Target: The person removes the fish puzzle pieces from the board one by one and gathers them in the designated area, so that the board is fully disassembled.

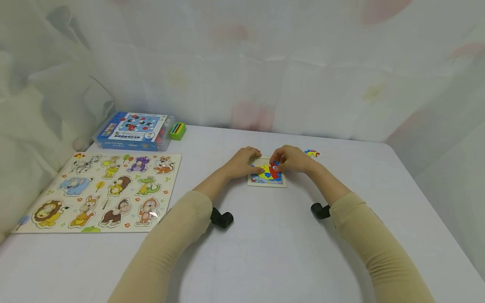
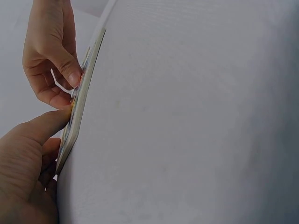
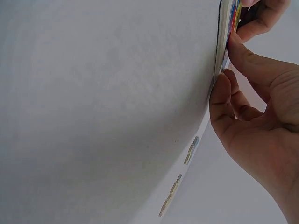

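A small square jigsaw puzzle board (image 1: 261, 184) lies on the white table, with a blue, yellow and red picture in its pale wooden frame. My left hand (image 1: 240, 163) holds it at the left side, the thumb over the yellow puzzle piece (image 1: 265, 171) and fingers down by the edge. My right hand (image 1: 291, 159) pinches a red puzzle piece (image 1: 273, 170) over the right part of the picture. In the left wrist view the right thumb (image 2: 72, 77) is close against the board's face. Fingertips partly hide the red piece.
Loose puzzle pieces (image 1: 312, 153) lie beyond the right hand; the right wrist view shows two (image 3: 190, 150). At the left is a large animal peg puzzle (image 1: 94, 210). Behind it stand a blue boxed set (image 1: 132, 130) and a small green block (image 1: 178, 131). A curtain (image 1: 265, 75) hangs behind the table.
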Motion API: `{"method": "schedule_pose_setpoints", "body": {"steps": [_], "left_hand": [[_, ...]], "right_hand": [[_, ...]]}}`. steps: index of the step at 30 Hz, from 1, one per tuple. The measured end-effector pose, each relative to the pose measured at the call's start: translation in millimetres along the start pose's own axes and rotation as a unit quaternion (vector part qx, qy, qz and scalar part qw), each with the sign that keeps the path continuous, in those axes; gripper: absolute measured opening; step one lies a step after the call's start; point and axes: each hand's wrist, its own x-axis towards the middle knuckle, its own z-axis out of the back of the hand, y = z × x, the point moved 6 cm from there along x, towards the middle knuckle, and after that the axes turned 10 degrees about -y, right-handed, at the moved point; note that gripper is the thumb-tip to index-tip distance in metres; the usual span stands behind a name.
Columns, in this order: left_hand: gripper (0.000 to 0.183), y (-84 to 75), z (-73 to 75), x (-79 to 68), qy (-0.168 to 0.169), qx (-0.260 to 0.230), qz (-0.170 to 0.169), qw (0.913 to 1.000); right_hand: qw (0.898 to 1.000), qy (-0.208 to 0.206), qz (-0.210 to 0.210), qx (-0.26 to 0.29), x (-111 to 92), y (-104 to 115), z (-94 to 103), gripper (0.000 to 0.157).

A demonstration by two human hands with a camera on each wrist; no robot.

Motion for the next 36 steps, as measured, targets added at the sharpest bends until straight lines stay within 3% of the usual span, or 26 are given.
{"method": "schedule_pose_setpoints", "body": {"steps": [14, 22, 36], "left_hand": [[0.058, -1.9, 1.1, 0.1, -0.003, 0.005, -0.004, 1.0000], [0.059, -1.7, 1.3, 0.5, -0.003, 0.009, -0.008, 0.9999], [0.059, 0.3, -0.5, 1.0, -0.003, 0.009, -0.002, 1.0000]], "right_hand": [[1.000, -0.024, 0.017, -0.010, 1.6, 1.1, 1.8, 0.020], [0.999, -0.041, 0.007, -0.005, 1.3, 2.7, 3.8, 0.042], [0.999, -0.048, 0.015, -0.016, 0.1, 3.7, 4.6, 0.037]]}}
